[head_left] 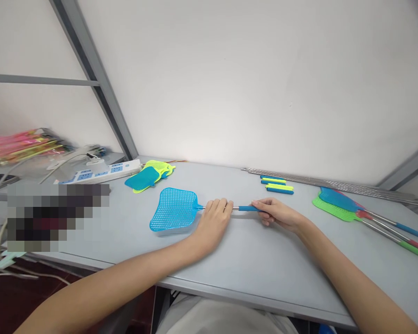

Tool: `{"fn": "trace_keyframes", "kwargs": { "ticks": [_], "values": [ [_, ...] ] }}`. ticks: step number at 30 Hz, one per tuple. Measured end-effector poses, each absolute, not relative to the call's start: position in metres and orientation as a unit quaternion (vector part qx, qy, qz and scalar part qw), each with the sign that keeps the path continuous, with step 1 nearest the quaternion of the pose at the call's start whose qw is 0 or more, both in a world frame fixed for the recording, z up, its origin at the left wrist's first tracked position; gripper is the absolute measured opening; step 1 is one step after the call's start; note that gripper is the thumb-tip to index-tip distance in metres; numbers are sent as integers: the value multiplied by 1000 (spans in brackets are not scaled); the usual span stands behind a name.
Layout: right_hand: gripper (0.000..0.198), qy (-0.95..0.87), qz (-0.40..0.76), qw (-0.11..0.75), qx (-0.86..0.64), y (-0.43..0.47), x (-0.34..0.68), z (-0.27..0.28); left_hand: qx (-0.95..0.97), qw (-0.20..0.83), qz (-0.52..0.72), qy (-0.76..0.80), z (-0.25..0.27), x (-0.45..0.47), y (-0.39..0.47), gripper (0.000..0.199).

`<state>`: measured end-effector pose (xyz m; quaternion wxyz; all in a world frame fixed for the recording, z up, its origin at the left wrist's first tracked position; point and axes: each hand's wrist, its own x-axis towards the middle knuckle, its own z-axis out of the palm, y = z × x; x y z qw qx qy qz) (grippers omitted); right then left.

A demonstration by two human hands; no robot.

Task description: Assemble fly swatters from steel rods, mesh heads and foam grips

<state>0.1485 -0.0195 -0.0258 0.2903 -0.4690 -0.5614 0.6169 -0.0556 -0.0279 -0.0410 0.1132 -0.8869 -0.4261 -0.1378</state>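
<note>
A blue fly swatter is held over the grey surface, between its front and back edges. The left hand is closed over the metal shaft; the right hand, fingers curled, pinches the blue grip's end.

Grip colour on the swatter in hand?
Blue grip, best seen in the head view.
</note>
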Motion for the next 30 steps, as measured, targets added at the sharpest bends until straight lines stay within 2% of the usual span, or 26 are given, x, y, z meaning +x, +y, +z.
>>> {"fn": "trace_keyframes", "kwargs": {
  "ticks": [9, 16, 19, 25, 30],
  "values": [
    [36, -628, 629, 168, -427, -25, 150, -17, -917, 86, -155, -357, -34, -56, -31, 26],
    [40, -625, 615, 136, -461, -32, 139, -17, -929, 91, -95, -347, -40, -59, -31, 19],
    [42, -637, 604, 145, -456, -34, 132, -21, -928, 89, -70, -356, -42, -61, -32, 13],
    [43, -655, 564, 193, -465, -40, 123, -24, -929, 79, -59, -358, -43, -63, -33, 15],
    [42, -624, 587, 193, -479, -42, 121, -28, -932, 65, -45, -353, -43, -62, -34, 14]
  ]
}}
